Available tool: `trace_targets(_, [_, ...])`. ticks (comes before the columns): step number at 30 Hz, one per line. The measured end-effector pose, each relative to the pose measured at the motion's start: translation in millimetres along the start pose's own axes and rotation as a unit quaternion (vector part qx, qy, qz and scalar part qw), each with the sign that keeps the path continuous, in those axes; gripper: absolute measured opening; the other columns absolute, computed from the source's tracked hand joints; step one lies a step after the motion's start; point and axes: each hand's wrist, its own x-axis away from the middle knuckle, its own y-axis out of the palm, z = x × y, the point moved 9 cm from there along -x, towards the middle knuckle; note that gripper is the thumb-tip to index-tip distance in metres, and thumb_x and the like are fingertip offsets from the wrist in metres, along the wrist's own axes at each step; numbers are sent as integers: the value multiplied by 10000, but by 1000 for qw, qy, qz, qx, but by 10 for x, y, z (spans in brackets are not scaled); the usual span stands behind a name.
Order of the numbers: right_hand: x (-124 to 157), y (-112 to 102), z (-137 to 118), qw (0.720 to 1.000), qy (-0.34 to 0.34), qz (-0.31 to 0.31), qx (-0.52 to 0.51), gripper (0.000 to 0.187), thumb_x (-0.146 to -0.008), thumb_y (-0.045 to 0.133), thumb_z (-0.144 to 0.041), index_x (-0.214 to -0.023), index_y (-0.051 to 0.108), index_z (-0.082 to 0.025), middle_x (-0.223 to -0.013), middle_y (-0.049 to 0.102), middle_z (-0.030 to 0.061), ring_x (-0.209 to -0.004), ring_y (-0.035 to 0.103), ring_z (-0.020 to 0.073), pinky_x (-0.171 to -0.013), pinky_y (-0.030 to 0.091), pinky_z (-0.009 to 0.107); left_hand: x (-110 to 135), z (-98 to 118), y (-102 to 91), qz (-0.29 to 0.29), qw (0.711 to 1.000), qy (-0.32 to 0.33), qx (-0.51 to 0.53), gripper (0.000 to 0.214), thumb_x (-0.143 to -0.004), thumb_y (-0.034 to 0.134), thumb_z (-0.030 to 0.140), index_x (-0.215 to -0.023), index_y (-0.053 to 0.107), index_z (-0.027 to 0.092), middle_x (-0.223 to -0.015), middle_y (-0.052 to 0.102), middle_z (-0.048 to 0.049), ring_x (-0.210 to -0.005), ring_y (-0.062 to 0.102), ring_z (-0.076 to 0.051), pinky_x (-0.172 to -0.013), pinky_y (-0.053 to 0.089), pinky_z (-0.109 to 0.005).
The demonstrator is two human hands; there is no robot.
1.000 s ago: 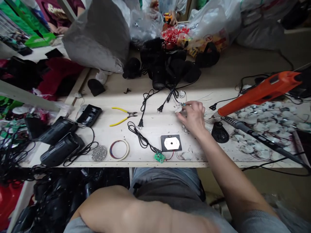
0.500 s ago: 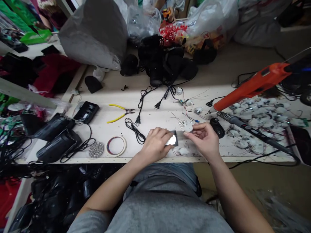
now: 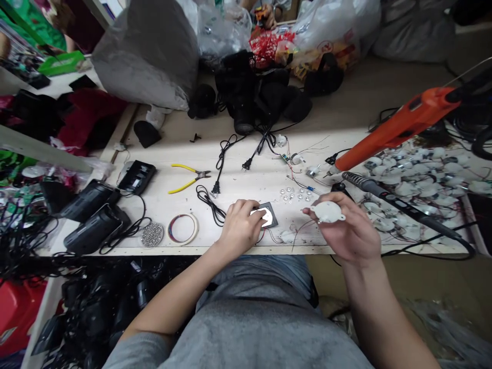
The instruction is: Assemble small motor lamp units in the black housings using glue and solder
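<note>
My left hand (image 3: 239,228) is closed, its thumb and fingertips on a bright white, shiny plate (image 3: 266,217) that lies over a dark square block (image 3: 273,214). Raised above the table's front edge, my right hand (image 3: 355,233) grips a round white plastic disc (image 3: 328,211) with small side tabs, and thin reddish wires hang near it. Between the hands a small whitish part (image 3: 287,236) with red wires rests on the table. Several small silver round pieces (image 3: 295,195) lie just beyond the hands.
An orange electric screwdriver (image 3: 400,130) and a soldering iron (image 3: 400,202) point in from the right, over many wired white parts (image 3: 415,171). Yellow-handled cutters (image 3: 188,179), a tape roll (image 3: 182,229) and a dish of screws (image 3: 152,234) are leftward. Black housings (image 3: 96,225) stand farther left.
My right hand has moved right and up from the table with the white disc, turning it flat side to view. The silver pieces are now uncovered. My left hand has shifted slightly left.
</note>
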Motion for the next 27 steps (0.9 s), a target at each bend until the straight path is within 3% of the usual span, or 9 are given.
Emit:
trace_targets(4, [-43, 335, 267, 989, 90, -97, 63, 284, -840, 717, -497, -958, 688, -240, -879, 653, 28, -737, 676, 189, -667, 602, 355, 108, -18, -82, 27, 997, -10, 69, 286, -940, 576, 134, -1212, 641, 195, -1218, 686, -90, -1089, 587, -257, -907, 520, -425])
trace_targets(7, [-111, 495, 447, 968, 85, -134, 196, 275, -875, 679, -451, -1027, 657, -223, -804, 590, -3, -608, 649, 150, -573, 555, 300, 144, -104, -85, 43, 990, -24, 135, 379, -909, 639, 141, -1279, 574, 193, -1177, 698, -87, -1085, 611, -244, -944, 531, -419])
trace_targets(10, [-158, 640, 403, 923, -26, -150, 352, 197, -922, 627, -361, -1044, 659, -209, -813, 558, -3, -564, 600, 124, -543, 518, 280, 130, -188, -22, 35, 984, -40, 167, 465, -857, 691, 127, -1291, 542, 206, -1174, 696, -87, -1102, 624, -252, -954, 542, -431])
trace_targets(14, [19, 940, 206, 815, -217, -183, 505, 154, -1002, 540, -279, -1068, 633, -175, -862, 620, 48, -713, 633, 170, -656, 543, 300, 80, -221, 36, 16, 978, -36, 203, 549, -843, 672, 87, -1345, 485, 209, -1231, 684, -98, -1168, 622, -247, -997, 541, -433])
trace_targets(16, [126, 1044, 176, 763, -270, -181, 559, 162, -1022, 513, -282, -1059, 618, -164, -903, 648, 72, -747, 647, 184, -624, 529, 293, 66, -221, 44, 7, 977, -31, 211, 554, -850, 642, 71, -1358, 470, 208, -1236, 685, -99, -1185, 619, -242, -1013, 537, -434])
trace_targets(18, [174, 1091, 204, 731, -285, -168, 597, 184, -1031, 495, -302, -1028, 617, -164, -884, 650, 78, -732, 645, 195, -574, 509, 299, 62, -211, 46, -3, 977, -24, 214, 553, -858, 621, 71, -1368, 461, 214, -1258, 677, -100, -1200, 614, -241, -1025, 533, -442])
trace_targets(21, [156, 1082, 284, 733, -273, -148, 605, 226, -1040, 472, -340, -996, 621, -176, -812, 632, 71, -705, 634, 210, -561, 505, 316, 69, -192, 29, -6, 976, -14, 217, 529, -890, 596, 95, -1385, 447, 210, -1280, 669, -110, -1206, 609, -238, -1024, 533, -447])
trace_targets(27, [121, 968, 408, 779, -219, -125, 574, 262, -1030, 496, -421, -948, 622, -206, -770, 611, 51, -699, 617, 202, -591, 494, 316, 67, -201, 29, -4, 977, -13, 212, 525, -889, 604, 104, -1383, 464, 211, -1275, 676, -110, -1200, 614, -242, -1026, 530, -461])
